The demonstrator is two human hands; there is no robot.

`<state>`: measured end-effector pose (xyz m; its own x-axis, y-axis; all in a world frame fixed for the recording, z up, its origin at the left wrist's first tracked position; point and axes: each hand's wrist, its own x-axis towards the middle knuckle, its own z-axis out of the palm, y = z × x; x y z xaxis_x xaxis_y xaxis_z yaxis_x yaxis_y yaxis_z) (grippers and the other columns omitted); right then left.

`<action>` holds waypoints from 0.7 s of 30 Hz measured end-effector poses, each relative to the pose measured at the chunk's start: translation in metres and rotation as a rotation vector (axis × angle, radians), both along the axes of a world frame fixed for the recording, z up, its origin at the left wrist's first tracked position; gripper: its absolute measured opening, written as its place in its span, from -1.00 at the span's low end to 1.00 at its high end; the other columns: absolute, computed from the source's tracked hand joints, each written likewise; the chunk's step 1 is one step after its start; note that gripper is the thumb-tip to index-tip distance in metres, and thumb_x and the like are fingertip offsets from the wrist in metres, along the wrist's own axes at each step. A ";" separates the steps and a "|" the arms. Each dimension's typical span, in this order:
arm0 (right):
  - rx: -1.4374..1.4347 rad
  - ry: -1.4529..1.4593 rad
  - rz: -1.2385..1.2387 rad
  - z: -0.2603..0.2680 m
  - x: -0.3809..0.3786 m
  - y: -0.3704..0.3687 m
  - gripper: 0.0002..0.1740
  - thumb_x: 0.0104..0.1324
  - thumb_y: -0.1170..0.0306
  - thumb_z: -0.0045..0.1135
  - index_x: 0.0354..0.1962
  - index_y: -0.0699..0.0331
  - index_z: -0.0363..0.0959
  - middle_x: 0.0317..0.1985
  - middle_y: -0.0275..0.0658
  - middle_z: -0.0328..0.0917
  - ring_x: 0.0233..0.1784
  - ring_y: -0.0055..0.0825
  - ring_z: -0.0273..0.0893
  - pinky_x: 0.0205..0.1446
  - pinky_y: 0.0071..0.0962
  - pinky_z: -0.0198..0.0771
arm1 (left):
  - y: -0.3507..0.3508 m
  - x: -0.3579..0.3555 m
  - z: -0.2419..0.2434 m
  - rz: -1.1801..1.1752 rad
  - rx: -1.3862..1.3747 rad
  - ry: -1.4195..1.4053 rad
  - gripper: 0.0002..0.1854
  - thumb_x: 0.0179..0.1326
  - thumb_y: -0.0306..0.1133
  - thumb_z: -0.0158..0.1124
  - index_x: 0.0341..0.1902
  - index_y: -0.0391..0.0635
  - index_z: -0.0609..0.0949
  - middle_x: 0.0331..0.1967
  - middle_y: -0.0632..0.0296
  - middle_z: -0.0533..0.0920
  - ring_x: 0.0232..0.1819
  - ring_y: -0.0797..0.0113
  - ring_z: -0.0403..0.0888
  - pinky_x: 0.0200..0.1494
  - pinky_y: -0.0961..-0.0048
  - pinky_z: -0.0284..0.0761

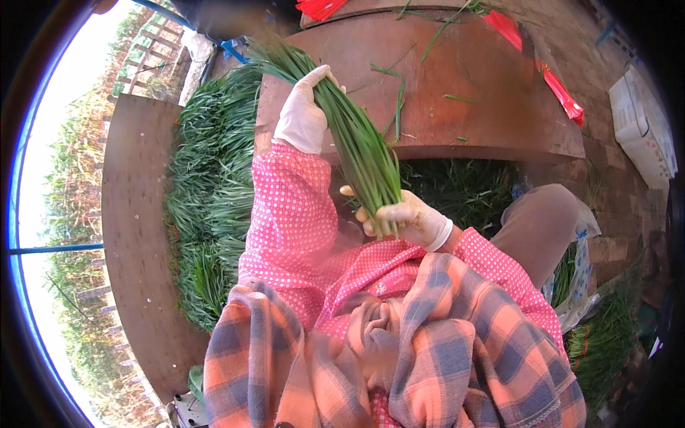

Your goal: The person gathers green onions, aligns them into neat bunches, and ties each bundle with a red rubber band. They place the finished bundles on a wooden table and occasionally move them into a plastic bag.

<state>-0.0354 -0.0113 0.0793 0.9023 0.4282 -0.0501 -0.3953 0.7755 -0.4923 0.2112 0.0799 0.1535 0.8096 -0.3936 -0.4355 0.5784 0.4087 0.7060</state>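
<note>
A bunch of long green leaves, apparently garlic chives (357, 144), slants across the view in front of my chest. My left hand (305, 109), in a white glove, is wrapped around its upper part. Lower down, my right hand (415, 218), also gloved, grips the pale stem ends, which poke out past the fingers. The leaf tips at the upper left are blurred. Beyond the bunch stands a reddish-brown wooden table (481, 125) with a few loose leaves (400, 104) strewn on it.
A large heap of green bundles (214, 176) lies on the left beside a wooden board (136, 230). Red strips (562, 99) hang at the table's right edge. More leaves (455, 187) lie beneath the table. A white crate (639, 120) and banded bundles (599, 342) are on the right.
</note>
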 end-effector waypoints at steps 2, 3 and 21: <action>-0.012 -0.011 0.002 0.005 0.002 0.001 -0.12 0.18 0.25 0.34 0.36 0.44 0.15 -0.31 -0.36 0.44 -0.34 -0.63 0.36 -0.18 -0.56 0.35 | 0.000 0.004 -0.002 -0.013 0.056 -0.015 -0.91 0.16 -0.46 0.36 -0.37 -0.07 0.59 -0.50 0.27 0.62 -0.47 0.25 0.60 -0.22 0.18 0.62; -0.020 -0.011 -0.013 0.007 0.003 -0.002 -0.14 0.18 0.26 0.32 0.35 0.45 0.16 -0.33 -0.38 0.41 -0.36 -0.64 0.33 -0.21 -0.57 0.31 | 0.000 0.005 -0.002 -0.061 0.043 -0.001 -0.91 0.16 -0.46 0.36 -0.36 -0.07 0.59 -0.50 0.26 0.63 -0.46 0.25 0.61 -0.23 0.19 0.62; -0.106 0.186 -0.223 -0.011 0.011 -0.013 -0.42 0.20 0.50 0.15 0.18 0.56 0.34 -0.23 -0.20 0.52 -0.34 -0.57 0.41 -0.18 -0.53 0.42 | 0.124 -0.060 -0.035 0.363 0.414 -0.514 -0.49 0.23 -0.24 0.36 0.19 -0.15 0.45 -0.10 0.35 0.51 -0.10 0.53 0.44 0.01 0.50 0.37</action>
<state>-0.0248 -0.0248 0.0682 0.9445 0.2042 -0.2573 -0.3122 0.8014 -0.5101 0.1516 0.2041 0.1189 0.9985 0.0499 -0.0220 0.0141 0.1536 0.9880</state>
